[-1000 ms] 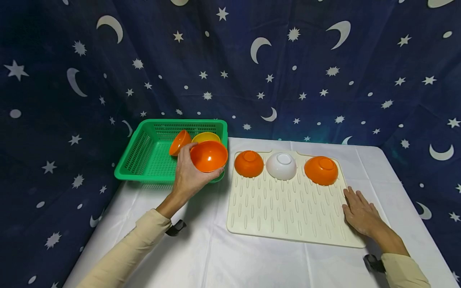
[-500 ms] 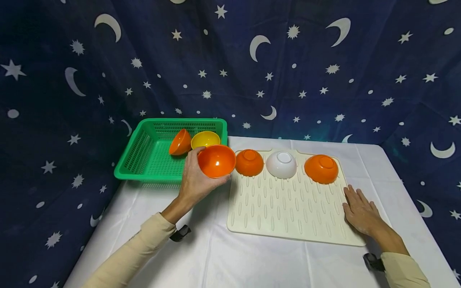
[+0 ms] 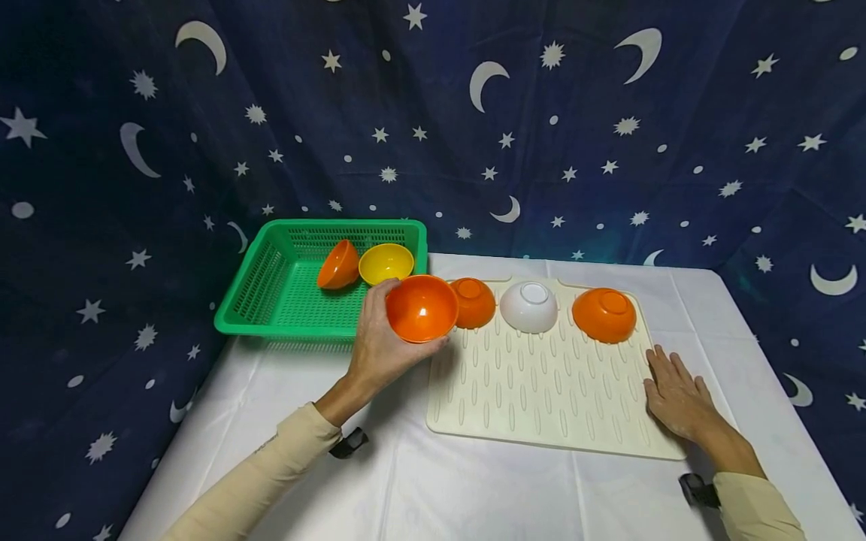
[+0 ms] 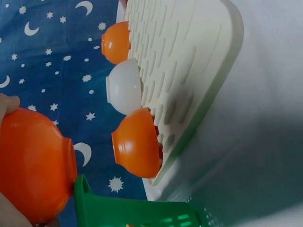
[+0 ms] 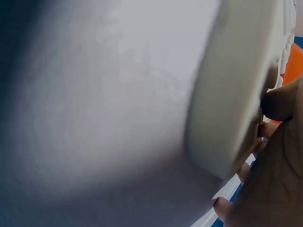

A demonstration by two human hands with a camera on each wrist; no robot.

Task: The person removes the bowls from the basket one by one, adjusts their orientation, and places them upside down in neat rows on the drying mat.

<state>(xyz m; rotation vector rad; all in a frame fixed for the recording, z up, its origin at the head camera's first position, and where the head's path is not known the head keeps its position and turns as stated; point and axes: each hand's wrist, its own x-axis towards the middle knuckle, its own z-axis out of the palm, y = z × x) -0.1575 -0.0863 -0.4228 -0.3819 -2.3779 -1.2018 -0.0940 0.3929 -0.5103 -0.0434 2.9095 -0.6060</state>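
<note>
My left hand [image 3: 382, 342] grips an orange bowl [image 3: 422, 308] by its sides, its inside facing me, in the air by the basket's right front corner. In the left wrist view that bowl [image 4: 35, 165] shows its outer wall and foot. On the cream ridged drying mat [image 3: 521, 391] stand three upside-down bowls in a row along the back: an orange bowl [image 3: 476, 304], partly hidden by the held one, a white bowl [image 3: 529, 308] and another orange bowl [image 3: 604, 315]. My right hand [image 3: 679, 398] rests flat with straight fingers on the mat's right edge.
A green basket [image 3: 233, 328] stands at the back left. In it lie a tilted orange bowl [image 3: 338, 265] and a yellow bowl [image 3: 386, 264]. A white cloth [image 3: 473, 496] covers the table, and a dark curtain [image 3: 433, 98] with moons and stars hangs behind.
My left hand has carried the orange bowl to the right, from over the basket's right end toward the mat's left edge. The yellow bowl has come into fuller view. My right hand stays put.
</note>
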